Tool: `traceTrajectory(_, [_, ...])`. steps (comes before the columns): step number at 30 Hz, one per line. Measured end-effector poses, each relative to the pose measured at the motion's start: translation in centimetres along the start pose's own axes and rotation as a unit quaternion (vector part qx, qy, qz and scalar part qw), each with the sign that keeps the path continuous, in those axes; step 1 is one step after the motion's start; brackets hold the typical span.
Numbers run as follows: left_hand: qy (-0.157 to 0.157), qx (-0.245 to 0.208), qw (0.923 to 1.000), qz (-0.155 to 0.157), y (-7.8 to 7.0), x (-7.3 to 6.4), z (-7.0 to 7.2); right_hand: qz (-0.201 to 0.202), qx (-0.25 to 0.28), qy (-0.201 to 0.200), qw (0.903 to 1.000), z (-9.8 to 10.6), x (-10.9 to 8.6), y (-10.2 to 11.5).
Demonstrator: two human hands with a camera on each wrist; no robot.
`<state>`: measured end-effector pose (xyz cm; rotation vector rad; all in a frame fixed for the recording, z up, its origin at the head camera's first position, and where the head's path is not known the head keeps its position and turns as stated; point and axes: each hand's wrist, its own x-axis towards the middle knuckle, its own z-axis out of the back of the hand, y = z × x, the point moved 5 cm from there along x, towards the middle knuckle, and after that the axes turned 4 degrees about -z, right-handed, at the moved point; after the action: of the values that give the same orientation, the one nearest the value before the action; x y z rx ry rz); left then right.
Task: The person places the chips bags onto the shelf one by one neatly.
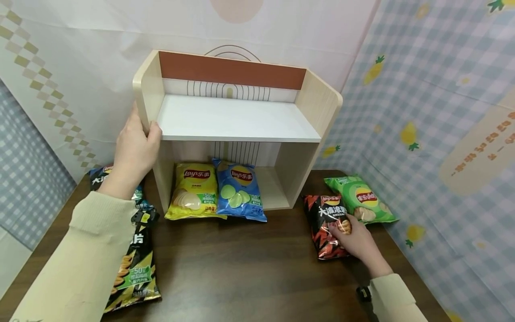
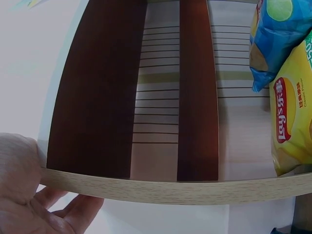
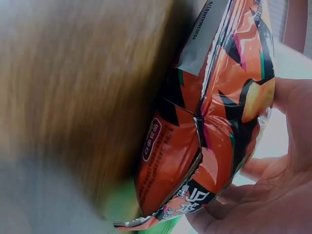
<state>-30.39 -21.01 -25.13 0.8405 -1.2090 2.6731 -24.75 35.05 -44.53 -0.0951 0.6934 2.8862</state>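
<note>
My left hand (image 1: 137, 145) grips the left side panel of a small two-tier shelf (image 1: 241, 138), thumb on the inner side; the left wrist view shows fingers (image 2: 83, 212) behind the wooden edge. A black-and-red bag of chips (image 3: 204, 117) is in my right hand (image 1: 356, 239), thumb on its front. In the right wrist view the bag's back seam faces the camera, tilted. On the shelf's lower level, a yellow chip bag (image 1: 195, 190) and a blue chip bag (image 1: 240, 190) lean side by side.
A green chip bag (image 1: 362, 199) lies at the right, behind the held one. To the left, a black-and-gold chip bag (image 1: 138, 268) and another dark bag (image 1: 96, 176), partly hidden by my arm, lie on the brown table (image 1: 241, 268). Patterned cloth (image 1: 426, 89) hangs around.
</note>
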Motion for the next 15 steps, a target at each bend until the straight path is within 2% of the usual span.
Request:
traceTrajectory(4, [-0.002, 0.001, 1.0, 0.002, 0.1, 0.0, 0.0, 0.013, -0.016, -0.003, 0.9998, -0.4, -0.9, 1.0])
traceTrajectory(7, [0.0, 0.001, 1.0, 0.005, 0.1, 0.0, 0.0, 0.013, -0.008, 0.007, 0.9999, -0.4, -1.5, 1.4])
traceTrajectory(15, [-0.001, -0.002, 1.0, 0.001, 0.1, 0.0, -0.1, -0.027, 0.045, 0.066, 0.9964, 0.1, -1.6, -1.1])
